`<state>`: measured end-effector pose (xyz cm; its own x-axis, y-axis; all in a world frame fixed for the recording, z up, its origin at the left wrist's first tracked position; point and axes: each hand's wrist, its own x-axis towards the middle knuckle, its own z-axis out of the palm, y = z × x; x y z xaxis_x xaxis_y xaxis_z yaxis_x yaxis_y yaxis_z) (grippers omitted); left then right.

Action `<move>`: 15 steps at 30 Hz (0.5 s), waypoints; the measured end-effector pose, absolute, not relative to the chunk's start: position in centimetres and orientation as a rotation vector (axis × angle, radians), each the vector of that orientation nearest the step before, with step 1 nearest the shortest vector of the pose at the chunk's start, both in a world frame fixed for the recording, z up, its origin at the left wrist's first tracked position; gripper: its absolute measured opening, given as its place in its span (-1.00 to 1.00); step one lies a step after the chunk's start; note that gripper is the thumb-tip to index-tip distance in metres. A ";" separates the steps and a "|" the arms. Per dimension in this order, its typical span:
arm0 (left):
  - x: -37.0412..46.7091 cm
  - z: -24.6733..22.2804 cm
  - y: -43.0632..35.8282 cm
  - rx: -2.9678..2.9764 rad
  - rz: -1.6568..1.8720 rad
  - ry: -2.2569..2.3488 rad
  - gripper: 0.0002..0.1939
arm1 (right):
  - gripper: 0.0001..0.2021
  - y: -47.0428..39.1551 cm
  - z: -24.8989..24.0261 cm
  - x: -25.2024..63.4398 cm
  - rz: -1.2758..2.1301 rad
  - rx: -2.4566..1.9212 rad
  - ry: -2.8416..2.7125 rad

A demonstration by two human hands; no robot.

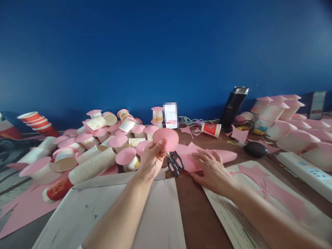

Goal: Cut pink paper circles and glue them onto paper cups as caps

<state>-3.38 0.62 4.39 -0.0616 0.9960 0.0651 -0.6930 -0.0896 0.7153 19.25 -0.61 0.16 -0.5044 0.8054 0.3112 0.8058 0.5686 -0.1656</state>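
Observation:
My left hand (151,158) holds up a round pink paper disc (166,139) by its lower edge, above the brown table. Black-handled scissors (175,163) lie on the table just right of that hand. My right hand (211,169) rests flat, fingers apart, on a sheet of pink paper (223,156) lying beside the scissors. To the left sits a heap of white paper cups (103,138), many capped with pink discs. A long stack of nested white cups (92,166) lies on its side in front of the heap.
Red cups (36,122) are stacked far left and one red cup (211,129) lies on its side at the back. A black flask (233,105), a black round object (255,148), a white power strip (307,173) and more capped cups (280,114) sit on the right. White sheets (155,214) cover the near table.

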 end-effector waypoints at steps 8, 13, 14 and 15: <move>-3.2 4.1 0.6 0.638 1.556 0.603 -0.79 | -0.53 0.8 2.1 21.5 -0.266 -1.393 -2.045; -3.1 3.8 0.8 0.569 1.574 0.658 -0.78 | -0.44 1.2 3.7 23.3 -0.592 -1.428 -1.684; -3.1 3.7 0.8 0.562 1.573 0.670 -0.78 | -0.45 1.3 3.5 23.5 -0.603 -1.483 -1.704; -3.1 3.6 0.9 0.557 1.576 0.681 -0.79 | -0.47 1.6 3.2 23.6 -0.589 -1.552 -1.753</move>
<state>-3.06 0.86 3.59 -0.1145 0.9928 -0.0354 -0.7060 -0.0562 0.7060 23.61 1.56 3.19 -0.0254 0.6534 0.7566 0.9777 0.1741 -0.1175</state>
